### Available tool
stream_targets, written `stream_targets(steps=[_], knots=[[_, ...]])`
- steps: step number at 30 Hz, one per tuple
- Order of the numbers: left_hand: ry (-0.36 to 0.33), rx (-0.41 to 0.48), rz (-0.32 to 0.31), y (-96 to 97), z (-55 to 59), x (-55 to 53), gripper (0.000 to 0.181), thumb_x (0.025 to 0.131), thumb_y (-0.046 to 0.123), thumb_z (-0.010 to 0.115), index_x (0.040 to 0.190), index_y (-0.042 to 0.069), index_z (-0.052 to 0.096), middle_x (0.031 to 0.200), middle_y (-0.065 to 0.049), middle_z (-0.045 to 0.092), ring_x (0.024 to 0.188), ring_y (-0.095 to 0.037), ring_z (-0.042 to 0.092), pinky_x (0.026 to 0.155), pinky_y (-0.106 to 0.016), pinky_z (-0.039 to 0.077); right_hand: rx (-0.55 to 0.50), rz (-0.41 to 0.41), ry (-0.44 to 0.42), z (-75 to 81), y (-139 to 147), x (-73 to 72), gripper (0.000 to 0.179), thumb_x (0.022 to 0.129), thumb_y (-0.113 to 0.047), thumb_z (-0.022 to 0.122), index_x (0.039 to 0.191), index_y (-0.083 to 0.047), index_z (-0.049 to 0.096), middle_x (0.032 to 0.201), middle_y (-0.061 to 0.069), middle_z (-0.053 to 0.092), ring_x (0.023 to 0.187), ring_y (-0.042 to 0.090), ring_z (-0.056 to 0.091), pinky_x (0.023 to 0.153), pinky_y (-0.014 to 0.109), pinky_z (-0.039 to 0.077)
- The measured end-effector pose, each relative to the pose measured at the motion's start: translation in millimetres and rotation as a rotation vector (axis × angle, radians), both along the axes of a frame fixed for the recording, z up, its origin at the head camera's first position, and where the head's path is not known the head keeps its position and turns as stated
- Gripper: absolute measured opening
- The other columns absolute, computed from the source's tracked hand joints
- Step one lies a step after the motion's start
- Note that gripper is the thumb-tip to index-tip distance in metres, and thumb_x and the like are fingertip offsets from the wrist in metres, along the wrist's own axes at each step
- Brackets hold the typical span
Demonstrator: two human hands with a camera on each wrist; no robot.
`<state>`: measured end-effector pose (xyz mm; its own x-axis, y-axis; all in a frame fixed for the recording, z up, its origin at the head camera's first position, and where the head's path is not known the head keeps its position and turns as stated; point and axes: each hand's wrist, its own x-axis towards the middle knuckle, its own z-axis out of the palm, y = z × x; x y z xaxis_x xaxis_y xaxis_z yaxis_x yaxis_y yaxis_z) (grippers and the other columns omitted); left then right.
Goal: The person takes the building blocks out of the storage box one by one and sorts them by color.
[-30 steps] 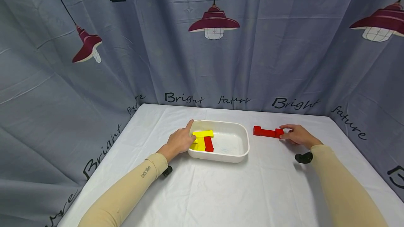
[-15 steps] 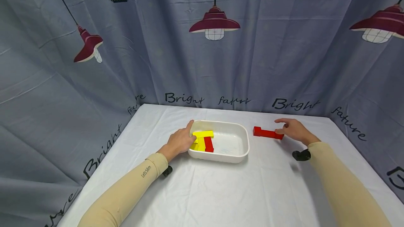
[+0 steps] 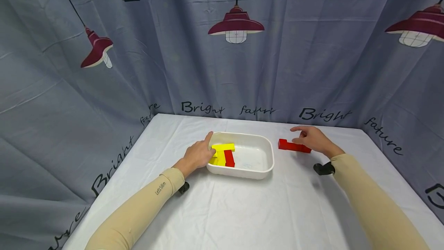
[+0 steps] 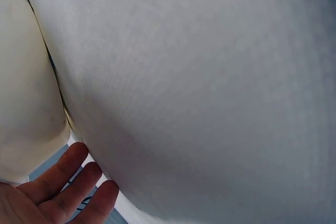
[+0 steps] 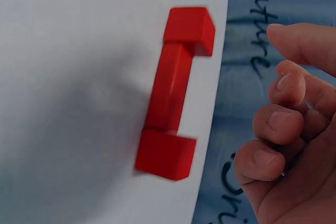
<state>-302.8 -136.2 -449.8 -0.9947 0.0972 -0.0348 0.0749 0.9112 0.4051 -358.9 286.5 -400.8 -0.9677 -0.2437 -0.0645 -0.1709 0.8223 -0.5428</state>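
My left hand (image 3: 197,155) holds the left end of a white plastic tub (image 3: 249,173), thumb over the rim and index finger along its far corner. Three of its fingertips (image 4: 108,188) show beside the tub wall in the left wrist view. Several yellow blocks (image 3: 223,147) and a red block (image 3: 229,158) lie at the tub's left end. Above a row of red blocks (image 3: 291,146) hovers my right hand (image 3: 313,140), holding nothing, thumb and index apart, other fingers loosely curled. In the right wrist view, a long red bar (image 5: 169,87) joins two chunkier end blocks (image 5: 189,30).
A white cloth (image 3: 243,211) covers the table. Grey-blue curtains (image 3: 190,68) printed with lamps and lettering stand along its back and sides. A black wrist camera (image 3: 324,169) sits under my right sleeve.
My right hand has left the right end of the red block row, rising and moving left over it. My left hand and the tub have stayed in place.
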Motion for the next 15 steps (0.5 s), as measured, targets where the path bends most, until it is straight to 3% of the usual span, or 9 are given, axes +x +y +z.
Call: stream_targets(steps=[15], knots=[[0.007, -0.002, -0.004, -0.8, -0.9, -0.6, 0.074, 0.097, 0.036, 0.048, 0.163, 0.022, 0.015, 0.139, -0.012, 0.061, 0.105, -0.024, 0.061, 0.092, -0.047, 0.051, -0.039, 0.111, 0.039, 18.3, -41.6, 6.1, 0.046, 0.09, -0.024, 0.074, 0.132, -0.009, 0.064, 0.082, 0.007, 0.059, 0.077, 0.023, 0.052, 0.065, 0.03, 0.046]])
